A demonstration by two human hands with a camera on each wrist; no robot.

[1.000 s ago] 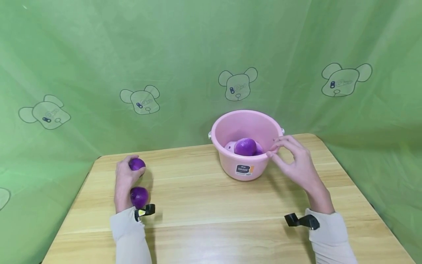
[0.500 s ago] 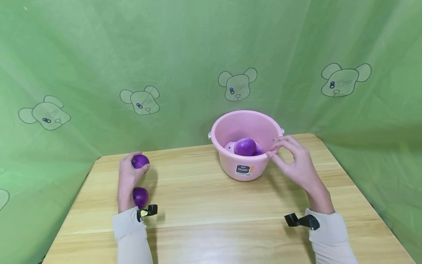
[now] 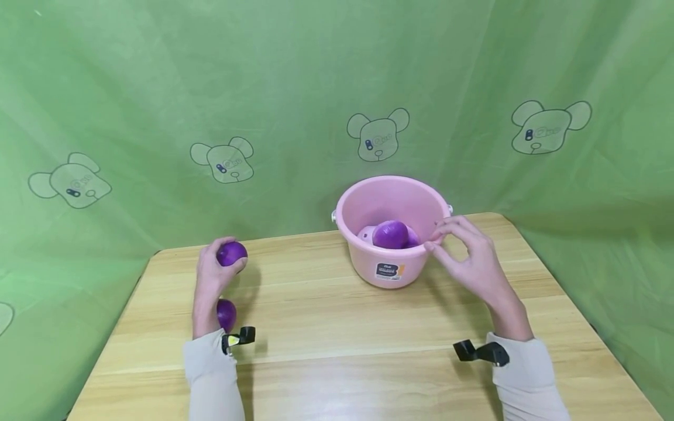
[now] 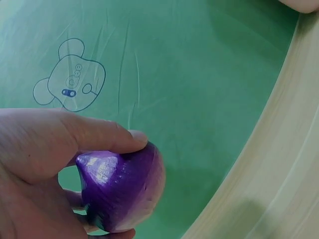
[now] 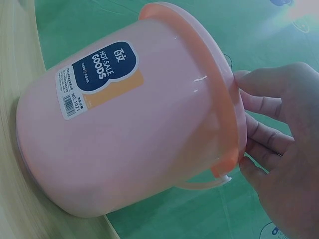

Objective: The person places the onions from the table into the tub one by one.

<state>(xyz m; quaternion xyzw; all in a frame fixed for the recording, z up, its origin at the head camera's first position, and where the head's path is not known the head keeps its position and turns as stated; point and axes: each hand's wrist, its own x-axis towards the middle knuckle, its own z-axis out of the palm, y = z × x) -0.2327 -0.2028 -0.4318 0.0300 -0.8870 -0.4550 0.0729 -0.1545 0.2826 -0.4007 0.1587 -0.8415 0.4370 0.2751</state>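
Observation:
My left hand (image 3: 207, 278) grips a purple onion (image 3: 232, 254) near the table's back left. In the left wrist view, thumb and fingers wrap the pointed, glossy purple onion (image 4: 124, 184), whose far side is paler. A second purple onion (image 3: 226, 314) lies on the table beside my left wrist, partly hidden by it. Back right of the middle, an upright pink bucket (image 3: 360, 256) has several onions (image 3: 391, 235) inside, overlapping one another. My right hand (image 3: 476, 263) pinches the bucket's near right rim, thumb outside and fingers over the edge, as the right wrist view shows too.
The wooden table (image 3: 316, 327) ends at the back against a green curtain (image 3: 295, 117) with printed bear heads. A white handle (image 5: 204, 184) hangs from the bucket's rim. Black camera mounts (image 3: 246, 335) stick out from both wrists. Table surface stretches between left hand and bucket.
My left hand has moved right and slightly back with the onion in its grasp, and the wrist now covers more of the second onion. Right hand and bucket stay put.

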